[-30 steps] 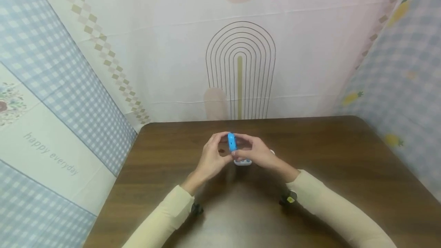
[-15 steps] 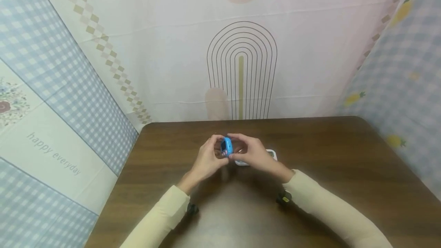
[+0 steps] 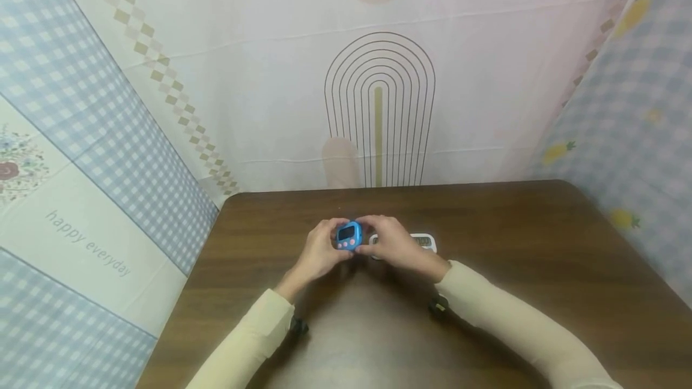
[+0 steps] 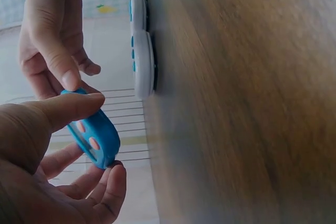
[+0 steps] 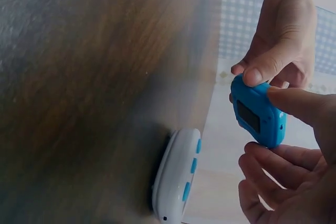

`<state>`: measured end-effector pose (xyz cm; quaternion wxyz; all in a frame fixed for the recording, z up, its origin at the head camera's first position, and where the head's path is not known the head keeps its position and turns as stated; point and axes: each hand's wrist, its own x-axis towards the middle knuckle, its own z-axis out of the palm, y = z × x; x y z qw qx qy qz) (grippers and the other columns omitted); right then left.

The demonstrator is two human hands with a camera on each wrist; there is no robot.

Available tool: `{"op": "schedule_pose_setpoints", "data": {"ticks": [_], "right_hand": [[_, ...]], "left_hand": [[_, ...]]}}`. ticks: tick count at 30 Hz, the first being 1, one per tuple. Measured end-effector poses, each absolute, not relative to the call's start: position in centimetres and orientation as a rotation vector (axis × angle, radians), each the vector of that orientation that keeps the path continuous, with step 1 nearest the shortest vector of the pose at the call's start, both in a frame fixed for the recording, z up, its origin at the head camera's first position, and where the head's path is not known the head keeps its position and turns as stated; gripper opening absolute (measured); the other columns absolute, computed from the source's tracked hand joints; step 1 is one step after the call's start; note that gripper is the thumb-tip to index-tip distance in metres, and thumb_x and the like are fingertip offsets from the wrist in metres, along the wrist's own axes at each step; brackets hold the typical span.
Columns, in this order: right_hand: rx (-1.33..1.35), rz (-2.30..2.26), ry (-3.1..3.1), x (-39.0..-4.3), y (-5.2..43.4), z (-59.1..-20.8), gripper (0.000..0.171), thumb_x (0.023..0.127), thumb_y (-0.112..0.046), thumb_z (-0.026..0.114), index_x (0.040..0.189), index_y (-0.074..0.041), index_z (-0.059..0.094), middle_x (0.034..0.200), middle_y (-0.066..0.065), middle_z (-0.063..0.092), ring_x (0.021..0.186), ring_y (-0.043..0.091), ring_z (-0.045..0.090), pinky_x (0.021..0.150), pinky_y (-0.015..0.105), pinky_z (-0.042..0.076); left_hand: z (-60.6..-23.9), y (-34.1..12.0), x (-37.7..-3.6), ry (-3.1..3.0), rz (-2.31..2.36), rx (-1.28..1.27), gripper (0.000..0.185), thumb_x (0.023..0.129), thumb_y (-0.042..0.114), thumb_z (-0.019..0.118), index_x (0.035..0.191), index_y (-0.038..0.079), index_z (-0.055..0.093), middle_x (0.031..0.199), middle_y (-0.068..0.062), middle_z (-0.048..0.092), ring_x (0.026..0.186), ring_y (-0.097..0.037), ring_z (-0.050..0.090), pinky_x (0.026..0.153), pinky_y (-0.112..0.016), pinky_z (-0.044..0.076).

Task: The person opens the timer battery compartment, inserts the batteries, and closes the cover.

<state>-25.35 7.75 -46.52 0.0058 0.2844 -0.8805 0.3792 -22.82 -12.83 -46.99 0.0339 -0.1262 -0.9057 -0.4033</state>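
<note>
My sleeves point(image 3: 254, 341) come in low over the near part of the table point(image 3: 540, 269), cream cloth on both arms.

My left hand point(image 3: 316, 255) and my right hand point(image 3: 397, 245) meet above the middle of the table, and between them I hold a blue timer point(image 3: 348, 236). It is off the wood, screen facing up toward me, pink buttons below the screen. My left thumb point(image 4: 68, 106) lies curled over its top edge, and my left fingers point(image 4: 102, 190) cup it from beneath. My right thumb point(image 5: 302, 103) presses on its face side while my right fingers point(image 5: 262, 177) curl under it. So both hands are closed round the same small thing, pinching it from opposite sides.

Just beyond my right hand a white timer point(image 3: 421, 241) lies flat on the table, partly hidden by my knuckles. In the wrist views it shows blue buttons along its edge, and it sits near the blue one but does not touch it.

Past the table's far edge hangs a pale cloth point(image 3: 378, 113) with nested arch lines. Checked blue cloth point(image 3: 108, 125) hangs to my left, and another checked cloth point(image 3: 638, 107) with pineapples to my right.
</note>
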Motion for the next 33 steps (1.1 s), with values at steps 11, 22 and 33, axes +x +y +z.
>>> {"op": "schedule_pose_setpoints", "data": {"ticks": [11,22,33], "right_hand": [[0.853,0.988,-2.834,-25.9,7.1,-46.9,0.056,0.08,-0.023,0.093,0.127,-0.002,0.072,0.115,0.01,0.079,0.103,0.031,0.066,0.093,0.049,0.049],[0.84,0.906,-2.951,-26.1,6.6,-48.0,0.055,0.077,-0.029,0.095,0.123,-0.007,0.075,0.117,0.007,0.079,0.108,0.028,0.065,0.098,0.057,0.045],[0.831,0.843,-2.986,-26.5,6.5,-48.1,0.052,0.077,-0.029,0.095,0.121,-0.01,0.075,0.115,0.005,0.079,0.111,0.03,0.064,0.1,0.062,0.042]], "left_hand": [[-47.3,-13.2,-23.8,-2.871,-1.133,-0.398,0.067,0.075,0.005,0.095,0.136,0.007,0.068,0.133,-0.021,0.066,0.118,-0.037,0.062,0.104,-0.055,0.053],[-48.6,-13.5,-23.8,-2.965,-1.062,-0.4,0.069,0.071,0.006,0.096,0.135,0.006,0.069,0.128,-0.021,0.067,0.114,-0.037,0.065,0.102,-0.056,0.055],[-48.5,-13.3,-24.5,-3.008,-1.02,-0.432,0.068,0.071,0.003,0.096,0.133,0.003,0.068,0.125,-0.022,0.067,0.111,-0.036,0.064,0.099,-0.054,0.056]]}}
